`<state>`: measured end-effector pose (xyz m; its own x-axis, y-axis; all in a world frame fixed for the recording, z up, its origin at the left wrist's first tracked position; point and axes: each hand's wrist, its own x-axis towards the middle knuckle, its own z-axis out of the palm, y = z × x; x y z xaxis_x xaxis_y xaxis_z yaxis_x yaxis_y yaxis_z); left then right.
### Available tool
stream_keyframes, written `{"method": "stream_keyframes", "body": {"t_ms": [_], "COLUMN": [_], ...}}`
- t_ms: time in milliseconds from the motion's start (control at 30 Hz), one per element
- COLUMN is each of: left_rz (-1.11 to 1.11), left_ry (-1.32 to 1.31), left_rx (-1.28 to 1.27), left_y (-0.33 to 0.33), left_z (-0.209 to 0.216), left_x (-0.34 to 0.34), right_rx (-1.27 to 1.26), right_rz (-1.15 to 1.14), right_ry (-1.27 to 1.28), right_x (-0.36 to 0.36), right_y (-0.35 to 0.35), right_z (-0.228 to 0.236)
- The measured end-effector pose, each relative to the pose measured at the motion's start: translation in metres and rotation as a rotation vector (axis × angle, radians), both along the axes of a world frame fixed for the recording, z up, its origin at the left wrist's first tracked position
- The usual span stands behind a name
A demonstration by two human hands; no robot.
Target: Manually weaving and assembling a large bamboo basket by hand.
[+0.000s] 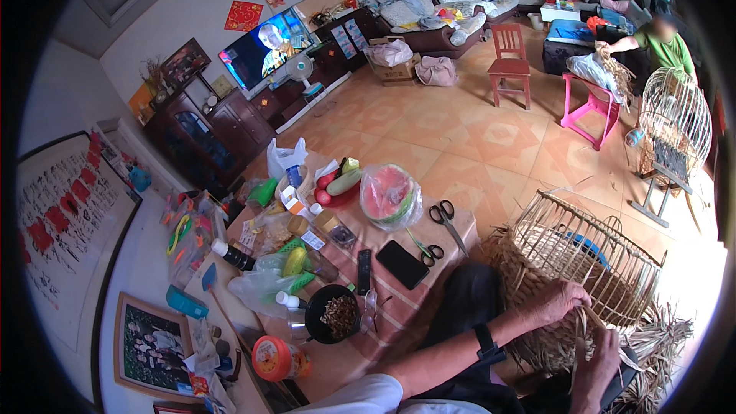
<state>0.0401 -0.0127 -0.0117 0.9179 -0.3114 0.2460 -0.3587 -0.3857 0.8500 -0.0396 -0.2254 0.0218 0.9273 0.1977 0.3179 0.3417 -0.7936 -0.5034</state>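
Just right of the table there's a chunky round basket — thick, tan, braided-looking walls down low, then a ring of thin pale stakes standing up like a little fence with a slim hoop along the top. The weave's pretty coarse, with shaggy ends poking out on the side nearest the table. Something smooth and blue shows inside. Past the basket from the table, loose dry straw is heaped up, all crinkly ribbons. The person's left hand has its fingers curled closed by the stakes, pinching a flat, pale strip. The right hand, farther from the table, has fingertips nearly together on straw too — can't tell if it's the same piece.
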Motion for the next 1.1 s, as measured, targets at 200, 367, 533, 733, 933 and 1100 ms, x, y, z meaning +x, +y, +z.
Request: {"method": "stream_keyframes", "body": {"t_ms": [200, 367, 533, 733, 933, 1100], "left_rz": [-0.044, -0.038, -0.056, -0.063, -0.055, -0.052], "left_ry": [0.080, 0.125, 0.150, 0.165, 0.171, 0.185], "left_rx": [0.027, 0.036, 0.049, 0.040, 0.052, 0.053], "left_y": [0.009, 0.013, 0.013, 0.015, 0.017, 0.018], "left_z": [0.011, 0.021, 0.035, 0.036, 0.036, 0.036], "left_x": [-0.001, -0.003, -0.003, -0.001, 0.000, 0.000], "right_rx": [0.123, 0.400, 0.443, 0.600, 0.545, 0.592], "right_rz": [-0.055, 0.112, 0.102, 0.058, 0.246, 0.338], "right_ry": [0.214, 0.302, 0.555, 0.698, 0.601, 0.599], "right_x": [0.002, -0.009, -0.026, -0.037, -0.042, -0.052], "right_y": [0.028, 0.002, -0.011, -0.032, -0.001, 0.031], "right_z": [-0.019, -0.028, -0.013, 0.043, 0.066, 0.067]}}
